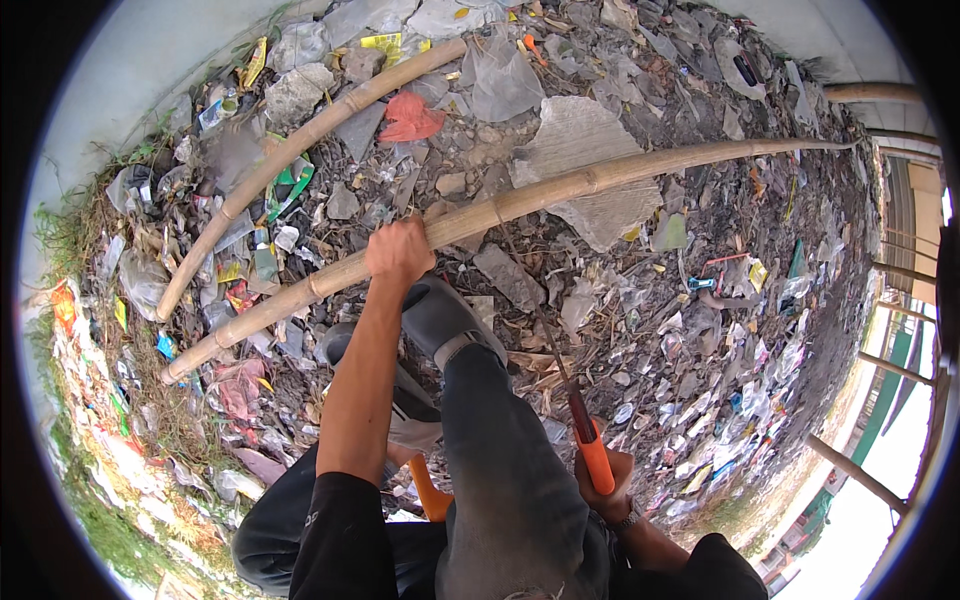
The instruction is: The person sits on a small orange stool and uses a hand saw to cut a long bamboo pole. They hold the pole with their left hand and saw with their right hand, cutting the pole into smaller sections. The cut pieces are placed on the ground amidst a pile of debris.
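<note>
My left hand (pixel 400 250) is wrapped round a long bamboo pole (pixel 570 187) that lies slantwise in front of me. In my right hand (pixel 622 478) is the orange handle of a handsaw (pixel 553 345). Its narrow blade runs up and away to the pole and meets it a little to the right of my left hand; whether it has cut in, I cannot tell. My grey boot (pixel 450 315) is close below the pole, by my left hand. An orange handle (pixel 430 490) of another tool shows between my legs, the rest hidden.
A shorter bamboo piece (pixel 300 140) lies farther off to the left. Beyond the pole are a rough grey slab (pixel 585 125) and broken chunks. Plastic scraps and dry litter cover the ground. A pale wall (pixel 110 110) borders the left; poles (pixel 855 475) stand at the right.
</note>
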A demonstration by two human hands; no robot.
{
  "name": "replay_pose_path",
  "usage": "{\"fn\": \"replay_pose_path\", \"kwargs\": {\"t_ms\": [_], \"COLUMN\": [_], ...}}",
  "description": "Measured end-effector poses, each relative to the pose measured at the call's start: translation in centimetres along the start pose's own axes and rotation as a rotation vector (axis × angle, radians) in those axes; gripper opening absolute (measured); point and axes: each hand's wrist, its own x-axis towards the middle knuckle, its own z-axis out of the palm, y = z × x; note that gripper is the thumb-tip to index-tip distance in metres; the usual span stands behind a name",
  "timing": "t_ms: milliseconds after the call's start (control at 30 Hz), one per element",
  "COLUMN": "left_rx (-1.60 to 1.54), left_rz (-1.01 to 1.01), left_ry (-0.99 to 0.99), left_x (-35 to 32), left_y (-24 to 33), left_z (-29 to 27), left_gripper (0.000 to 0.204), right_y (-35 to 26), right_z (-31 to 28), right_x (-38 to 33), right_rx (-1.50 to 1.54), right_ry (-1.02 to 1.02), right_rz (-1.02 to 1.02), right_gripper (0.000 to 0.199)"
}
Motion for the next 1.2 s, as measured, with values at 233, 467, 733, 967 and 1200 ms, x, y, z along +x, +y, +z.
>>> {"fn": "replay_pose_path", "kwargs": {"t_ms": [233,467,733,967,1200], "left_rx": [-0.001,0.022,0.005,0.001,-0.017], "left_rz": [0.029,0.006,0.005,0.012,0.014], "left_ry": [-0.001,-0.039,-0.016,-0.039,-0.011], "left_x": [1.2,1.9,1.6,1.2,1.7], "left_y": [0.9,-0.8,0.0,-0.1,-0.5], "left_z": [-1.0,-1.4,-1.7,-1.5,-1.2], "left_gripper": [0.027,0.028,0.027,0.026,0.033], "right_y": [-2.2,0.1,-0.9,-0.9,-2.0], "right_z": [8.5,2.9,0.5,3.8,-1.0], "right_x": [20.2,7.0,4.9,10.2,1.0], "right_rx": [0.174,0.181,0.066,0.157,0.109], "right_ry": [0.187,0.073,-0.061,0.009,-0.062], "right_rz": [-0.272,0.067,0.012,0.051,0.099], "right_gripper": [0.015,0.005,0.008,0.01,0.007]}}
